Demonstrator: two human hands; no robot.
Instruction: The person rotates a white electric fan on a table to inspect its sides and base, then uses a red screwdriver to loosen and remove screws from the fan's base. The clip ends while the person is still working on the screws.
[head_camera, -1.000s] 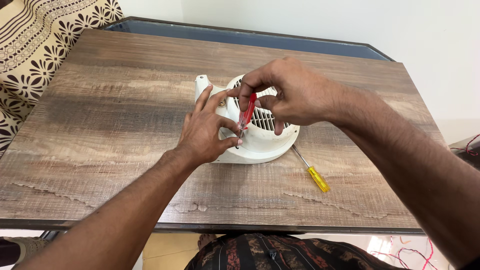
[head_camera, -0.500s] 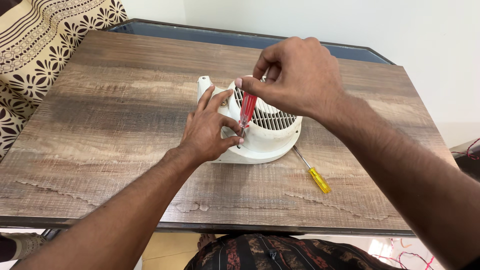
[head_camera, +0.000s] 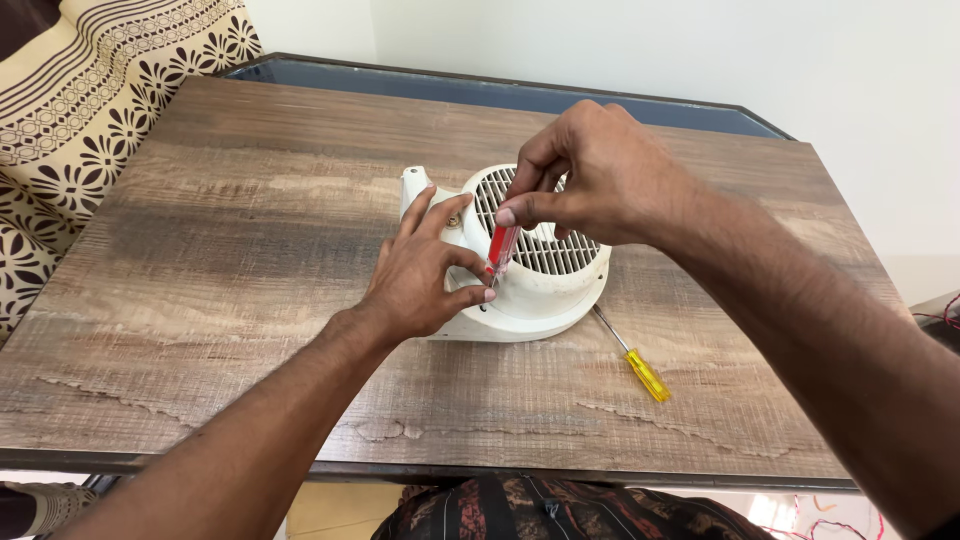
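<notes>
Cream-white plastic is forming the fan housing, a round shell with a slatted grille, which is lying near the middle of the tabletop, slightly toward the right edge. The left hand is pressing on the housing's left flank, fingers spread and thumb curled against the rim, steadying it rather than gripping anything. The right hand is pinching the red screwdriver narrowly between thumb and fingertips, holding it almost upright with its tip set down at the housing's left rim, just beside the left thumb. The shell is looking light and stiff, likely to slide on the smooth board unless pinned, and its thin slats are looking brittle; the solid outer rim and the flat base flange seem the safer places to take hold. A yellow-handled screwdriver is lying loose on the board just right of the housing, toward the near edge. The tabletop is showing a worn wood-grain laminate with a dark metal frame. A patterned cloth is hanging beyond the far left corner, and a pale wall is standing behind the far edge.
</notes>
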